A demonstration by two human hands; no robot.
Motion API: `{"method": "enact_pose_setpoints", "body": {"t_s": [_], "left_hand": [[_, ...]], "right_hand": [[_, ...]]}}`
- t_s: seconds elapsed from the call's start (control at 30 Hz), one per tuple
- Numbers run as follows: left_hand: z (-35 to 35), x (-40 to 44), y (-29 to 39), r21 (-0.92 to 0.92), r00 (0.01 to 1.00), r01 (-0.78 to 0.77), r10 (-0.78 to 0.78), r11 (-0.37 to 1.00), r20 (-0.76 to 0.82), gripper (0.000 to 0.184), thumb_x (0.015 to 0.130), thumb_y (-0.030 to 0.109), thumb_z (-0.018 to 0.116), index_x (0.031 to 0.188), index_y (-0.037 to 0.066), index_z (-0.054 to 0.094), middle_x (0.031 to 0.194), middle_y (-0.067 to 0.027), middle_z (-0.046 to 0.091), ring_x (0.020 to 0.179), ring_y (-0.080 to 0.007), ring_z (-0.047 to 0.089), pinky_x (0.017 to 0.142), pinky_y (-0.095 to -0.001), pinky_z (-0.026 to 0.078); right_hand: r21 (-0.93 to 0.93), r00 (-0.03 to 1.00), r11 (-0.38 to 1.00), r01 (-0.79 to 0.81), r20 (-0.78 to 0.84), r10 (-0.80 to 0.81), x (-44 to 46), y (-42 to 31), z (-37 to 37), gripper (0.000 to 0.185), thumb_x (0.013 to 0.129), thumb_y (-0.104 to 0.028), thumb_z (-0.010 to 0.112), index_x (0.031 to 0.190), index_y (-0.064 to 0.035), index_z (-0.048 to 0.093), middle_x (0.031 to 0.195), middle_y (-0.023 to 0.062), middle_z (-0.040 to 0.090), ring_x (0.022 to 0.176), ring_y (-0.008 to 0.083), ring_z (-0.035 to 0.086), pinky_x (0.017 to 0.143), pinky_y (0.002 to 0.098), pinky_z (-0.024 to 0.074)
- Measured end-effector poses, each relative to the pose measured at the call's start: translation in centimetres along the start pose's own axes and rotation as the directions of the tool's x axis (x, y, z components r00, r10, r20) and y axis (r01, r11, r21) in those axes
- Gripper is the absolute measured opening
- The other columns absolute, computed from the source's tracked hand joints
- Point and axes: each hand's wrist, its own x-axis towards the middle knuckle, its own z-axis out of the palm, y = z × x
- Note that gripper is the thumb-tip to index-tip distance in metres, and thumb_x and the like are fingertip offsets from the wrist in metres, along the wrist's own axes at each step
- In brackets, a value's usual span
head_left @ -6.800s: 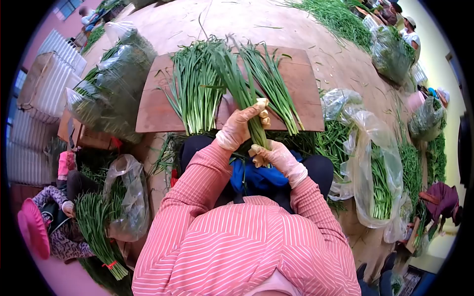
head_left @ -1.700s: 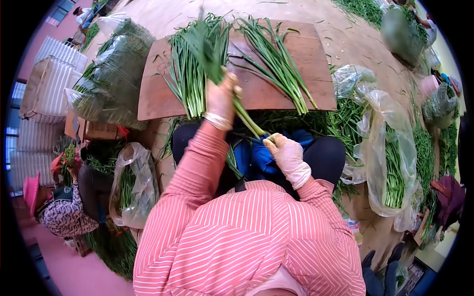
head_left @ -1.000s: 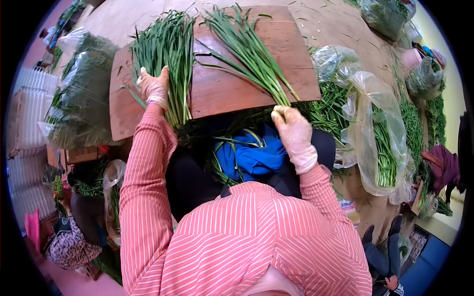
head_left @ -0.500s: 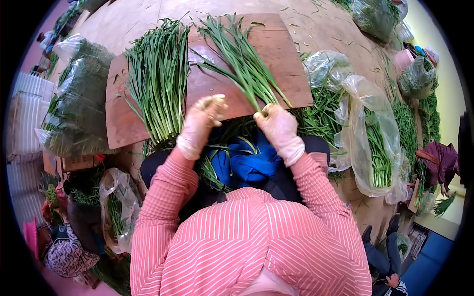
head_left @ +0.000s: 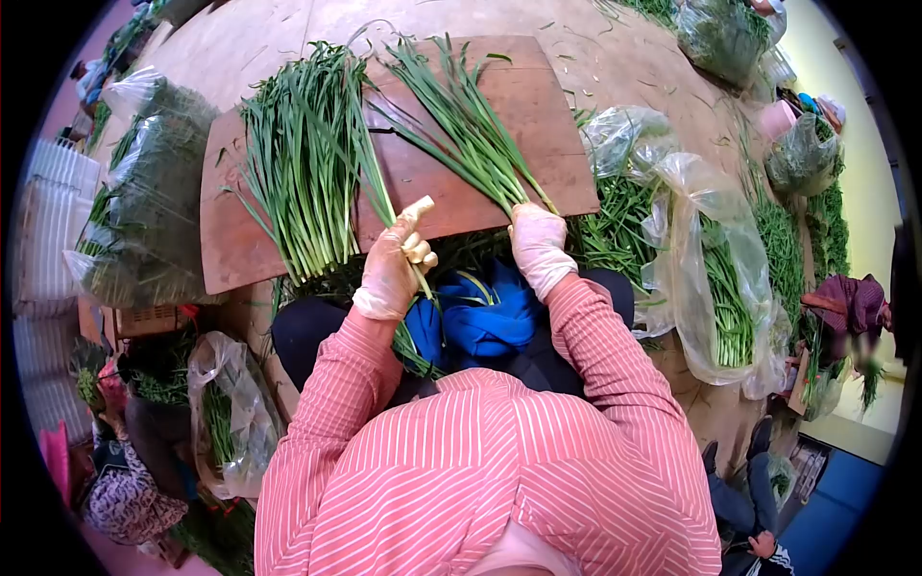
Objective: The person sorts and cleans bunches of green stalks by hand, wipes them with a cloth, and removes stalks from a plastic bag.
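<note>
My left hand (head_left: 394, 264), in a thin pale glove, is closed around a single garlic chive stalk (head_left: 384, 200). Its leafy end reaches up beside the large bunch of garlic chives (head_left: 307, 163) on the left of the wooden board (head_left: 413, 182), and its pale end pokes out below my fingers. At the board's near edge, my gloved right hand (head_left: 538, 240) grips the base of a smaller bunch of garlic chives (head_left: 471, 134). The leaves of that bunch fan out toward the far side of the board.
Blue cloth (head_left: 485, 312) and loose greens lie on my lap. Clear plastic bags of greens stand on the right (head_left: 725, 278) and on the left (head_left: 149, 192). Other people sit at lower left (head_left: 134, 494) and lower right (head_left: 759, 490).
My left hand, holding no visible stalk before, has moved down slightly and now grips a single stalk beside the large bunch. My right hand stays at the base of the smaller bunch.
</note>
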Motion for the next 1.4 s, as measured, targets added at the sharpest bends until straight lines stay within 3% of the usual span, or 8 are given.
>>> {"method": "enact_pose_setpoints", "body": {"t_s": [0.1,0.17,0.2,0.33,0.53,0.7,0.93,1.4], "left_hand": [[-0.5,0.5,-1.3,0.138,0.996,0.070,-0.062,0.988,-0.059,0.040,0.095,0.030,0.047,0.125,0.004,0.046,0.079,0.0017,0.052,0.068,-0.0105,0.052,0.066,-0.0270,0.046],[-3.3,2.1,-3.1,0.033,0.954,0.113,-0.118,0.993,0.276,0.038,0.094,0.029,0.049,0.122,0.005,0.045,0.111,-0.0123,0.058,0.088,-0.0196,0.060,0.077,-0.0324,0.050],[-2.6,1.6,-3.1,0.075,0.969,0.128,-0.141,0.989,0.202,0.039,0.094,0.029,0.048,0.124,0.005,0.045,0.110,-0.0098,0.058,0.090,-0.0198,0.059,0.080,-0.0341,0.049],[-3.0,2.5,-3.3,0.023,0.979,0.132,-0.134,0.991,0.152,0.034,0.094,0.024,0.047,0.121,0.004,0.049,0.084,0.0004,0.053,0.077,-0.0131,0.054,0.076,-0.0311,0.050],[-1.5,1.7,-2.2,0.149,0.983,0.170,-0.179,0.974,0.048,0.037,0.093,0.026,0.051,0.122,0.005,0.051,0.062,0.0076,0.037,0.060,-0.0058,0.045,0.069,-0.0252,0.047],[-2.1,2.3,-2.9,0.121,0.987,0.138,-0.147,0.983,0.066,0.039,0.092,0.028,0.052,0.123,0.004,0.049,0.070,0.0063,0.046,0.067,-0.0074,0.049,0.073,-0.0262,0.047],[-2.8,3.9,-4.0,0.134,0.976,0.090,-0.114,0.987,0.184,0.050,0.096,0.030,0.040,0.134,-0.001,0.033,0.123,-0.0128,0.051,0.109,-0.0259,0.054,0.096,-0.0368,0.043],[-2.6,4.4,-3.9,0.233,0.989,0.037,-0.003,0.972,-0.145,0.035,0.090,0.026,0.056,0.112,0.000,0.051,0.102,-0.0118,0.061,0.084,-0.0205,0.061,0.075,-0.0324,0.052]], "right_hand": [[0.199,0.999,0.980,0.018,0.037,-0.026,-2.6,-2.6,-5.5,0.024,0.073,-0.034,0.068,0.079,-0.0111,0.062,0.075,0.0104,0.063,0.070,0.0285,0.064,0.061,0.0394,0.0502],[0.285,0.973,0.930,0.232,-0.072,-0.221,-4.8,-4.4,-6.5,0.019,0.075,-0.031,0.064,0.078,-0.0132,0.063,0.075,0.0098,0.064,0.066,0.0276,0.065,0.057,0.0385,0.0512],[0.284,0.964,0.935,0.210,0.098,-0.247,-5.4,-5.4,-7.8,0.024,0.075,-0.036,0.065,0.080,-0.0127,0.063,0.078,0.0102,0.064,0.070,0.0284,0.065,0.061,0.0381,0.0509],[0.548,0.988,0.823,0.149,-0.124,-0.096,-4.2,-2.2,-7.5,0.030,0.075,-0.039,0.065,0.077,-0.0100,0.062,0.077,0.0108,0.062,0.072,0.0292,0.062,0.062,0.0401,0.0489],[0.125,0.995,0.987,-0.100,0.029,0.098,0.2,1.6,-4.3,0.030,0.075,-0.038,0.068,0.082,-0.0096,0.064,0.084,0.0103,0.064,0.078,0.0299,0.063,0.066,0.0403,0.0495],[0.220,0.981,0.965,-0.140,0.165,0.104,0.1,0.6,-5.0,0.031,0.074,-0.037,0.068,0.090,-0.0101,0.066,0.091,0.0127,0.065,0.086,0.0302,0.063,0.072,0.0404,0.0495],[0.397,0.965,0.914,-0.085,0.260,-0.022,-2.1,-2.5,-5.8,0.037,0.074,-0.044,0.065,0.090,-0.0110,0.064,0.090,0.0110,0.065,0.084,0.0307,0.063,0.074,0.0395,0.0488],[0.218,0.980,0.968,-0.126,0.180,0.087,0.7,-3.6,-4.2,0.049,0.066,-0.044,0.075,0.093,-0.0059,0.059,0.092,0.0135,0.064,0.085,0.0302,0.063,0.073,0.0401,0.0497]]}}
